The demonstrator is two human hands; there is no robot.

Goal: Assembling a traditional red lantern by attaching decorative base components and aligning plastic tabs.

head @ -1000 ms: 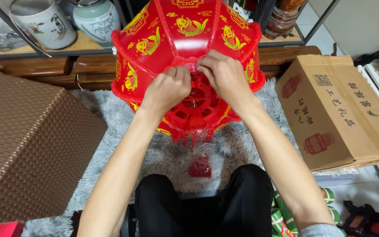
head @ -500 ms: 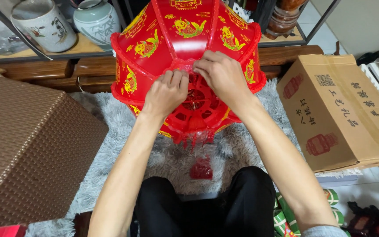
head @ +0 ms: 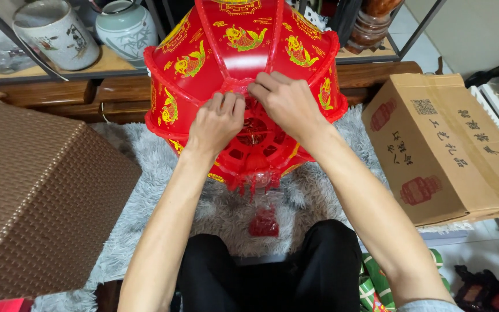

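Red plastic: lantern (head: 244, 75), gold fish prints, tipped so its latticed end cap (head: 255, 144) faces the wearer, over the grey shag rug (head: 145, 173).
Left hand (head: 218, 124): fingers curled shut, pinching a panel edge at the cap rim.
Right hand (head: 287, 104): fingertips closed on the same seam, from the right.
Relation: both hands meet at the cap's upper edge; lantern axis runs away from the wearer, toward the shelf (head: 59, 72).
Nearer: about equal.
Nearby: cardboard box (head: 446, 144) on the right, brown woven box (head: 36, 196) on the left, small red tassel packet (head: 264, 222) on the rug.
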